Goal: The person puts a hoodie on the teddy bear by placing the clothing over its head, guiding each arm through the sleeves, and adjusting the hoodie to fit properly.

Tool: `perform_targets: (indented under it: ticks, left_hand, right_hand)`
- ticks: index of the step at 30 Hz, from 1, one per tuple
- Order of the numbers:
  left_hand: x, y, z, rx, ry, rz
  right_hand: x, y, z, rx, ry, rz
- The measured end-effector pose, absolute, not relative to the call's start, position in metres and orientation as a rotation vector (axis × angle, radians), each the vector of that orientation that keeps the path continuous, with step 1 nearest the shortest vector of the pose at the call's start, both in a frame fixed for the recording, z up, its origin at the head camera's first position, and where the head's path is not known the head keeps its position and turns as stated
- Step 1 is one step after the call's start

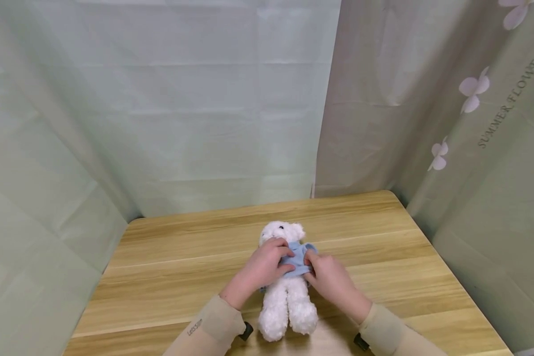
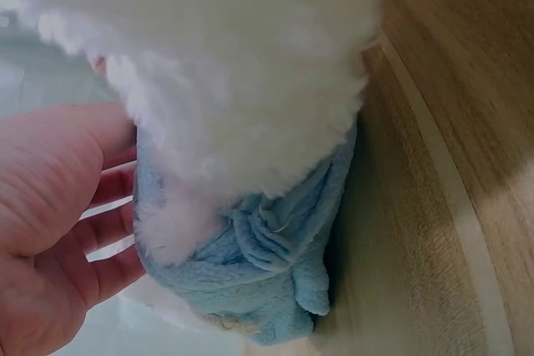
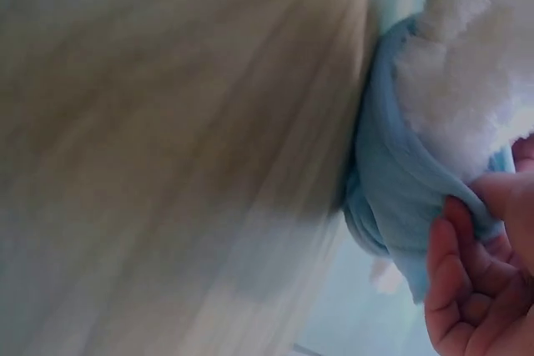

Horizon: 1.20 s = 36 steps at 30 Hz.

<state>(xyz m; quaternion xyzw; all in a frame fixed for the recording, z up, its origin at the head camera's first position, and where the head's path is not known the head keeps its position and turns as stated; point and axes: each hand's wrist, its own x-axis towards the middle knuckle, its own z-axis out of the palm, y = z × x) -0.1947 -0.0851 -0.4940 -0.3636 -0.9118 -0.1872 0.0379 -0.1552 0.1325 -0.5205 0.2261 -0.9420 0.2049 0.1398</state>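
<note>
A white plush teddy bear (image 1: 276, 309) lies on its back on the wooden table, head toward the far side and legs toward me. It wears a small blue shirt (image 1: 298, 259). My left hand (image 1: 263, 263) rests across the bear's chest, its fingers loosely bent over the shirt front and covering part of the muzzle. From the left wrist, the fingers touch the side of the blue cloth (image 2: 275, 243), which is bunched below the fur. My right hand (image 1: 333, 278) pinches the shirt's lower edge between thumb and fingers, as the right wrist view shows on the blue hem (image 3: 396, 164).
The wood-grain table (image 1: 173, 277) has rounded far corners. Pale curtains (image 1: 196, 109) hang behind it and on both sides, the right one (image 1: 476, 198) printed with flowers and lettering. Dark wrist straps (image 1: 246, 331) sit at my sleeve cuffs.
</note>
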Motion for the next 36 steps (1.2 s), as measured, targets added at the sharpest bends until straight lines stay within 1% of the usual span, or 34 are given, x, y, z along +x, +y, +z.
perform_targets:
  ticks: [8,12,15,18,20,22,26,31,36]
  left_hand:
    - [-0.192,-0.085,-0.496,-1.142,-2.769,-0.582]
    - [-0.190,-0.084,-0.497,-1.141,-2.758,-0.593]
    - [-0.190,-0.084,-0.497,-1.147,-2.753,-0.583]
    - [-0.190,-0.085,-0.498,-1.153,-2.760,-0.562]
    - [-0.191,-0.085,-0.498,-1.150,-2.772,-0.555]
    - [-0.191,-0.084,-0.497,-1.137,-2.784,-0.558]
    - [-0.192,-0.085,-0.495,-1.123,-2.796,-0.571]
    - [-0.191,-0.085,-0.494,-1.129,-2.801,-0.554]
    - [-0.191,-0.085,-0.493,-1.114,-2.807,-0.549]
  right_hand:
    - [-0.156,0.124,-0.527,0.640,-2.590,0.328]
    - [-0.155,0.127,-0.522,0.667,-2.646,0.323]
    - [-0.155,0.140,-0.513,0.792,-2.781,0.513]
    - [-0.157,0.158,-0.499,0.895,-2.894,0.896]
    - [-0.161,0.170,-0.490,0.873,-2.883,1.115]
    - [-0.168,0.179,-0.483,0.814,-2.822,1.179]
    - [-0.181,0.187,-0.478,0.746,-2.756,0.996]
    - [-0.188,0.187,-0.481,0.872,-2.792,0.768]
    - [-0.187,0.184,-0.485,0.948,-2.774,0.692]
